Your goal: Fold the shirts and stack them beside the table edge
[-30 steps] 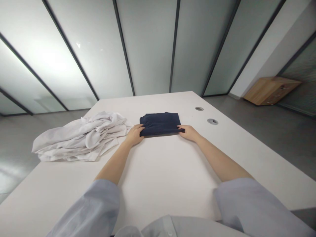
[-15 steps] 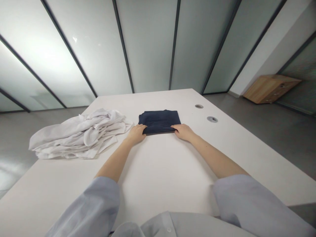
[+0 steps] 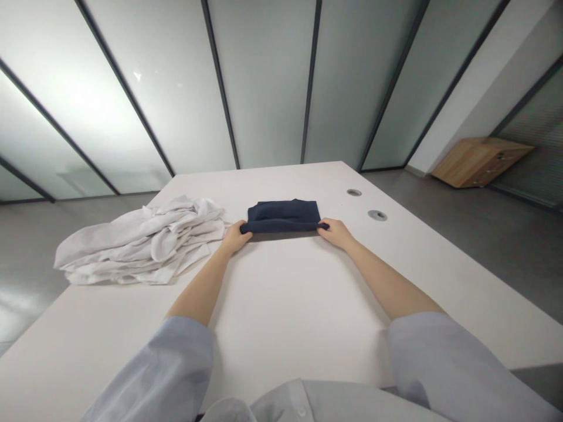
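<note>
Head camera shows a folded dark blue cloth [image 3: 285,212] on the white table [image 3: 285,293], with a crumpled white cloth pile [image 3: 145,241] to its left. The left hand [image 3: 235,237] pinches its near left end, and the right hand [image 3: 338,233] pinches its near right end. It looks soft, light, floppy and hard to break. Both near ends seem good places to hold it flat.

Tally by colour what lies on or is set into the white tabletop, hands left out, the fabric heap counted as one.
Navy blue: 1, the folded rectangular navy cloth
White: 1, the crumpled white fabric heap (how many pieces, I cannot tell)
Grey: 2, the nearer round grey grommet and the farther round grey grommet
Total: 4
</note>
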Available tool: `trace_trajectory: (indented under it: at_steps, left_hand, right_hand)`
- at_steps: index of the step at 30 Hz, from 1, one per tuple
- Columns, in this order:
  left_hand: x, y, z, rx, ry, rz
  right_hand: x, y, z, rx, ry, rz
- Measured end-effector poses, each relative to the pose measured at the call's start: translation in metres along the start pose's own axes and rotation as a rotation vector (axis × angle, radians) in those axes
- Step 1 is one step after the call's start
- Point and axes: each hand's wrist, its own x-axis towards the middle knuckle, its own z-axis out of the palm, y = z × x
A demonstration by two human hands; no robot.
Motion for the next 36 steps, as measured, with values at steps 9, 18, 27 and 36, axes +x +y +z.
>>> trace_trajectory:
  at_steps: [9,18,27,36]
  left_hand:
    - [0.001,-0.01,0.004,-0.054,-0.097,0.203]
    - [0.007,-0.02,0.007,-0.231,0.032,-0.115]
    - [0.008,-0.019,0.005,-0.259,0.058,-0.054]
    - [0.005,-0.019,0.007,-0.138,-0.044,0.071]
  right_hand:
    - [0.003,0.016,0.001,0.133,-0.046,-0.105]
    - [0.003,0.03,0.005,-0.062,-0.042,-0.212]
    - [0.002,0.012,0.015,-0.054,-0.021,-0.193]
    - [0.0,0.001,0.012,0.239,-0.08,-0.112]
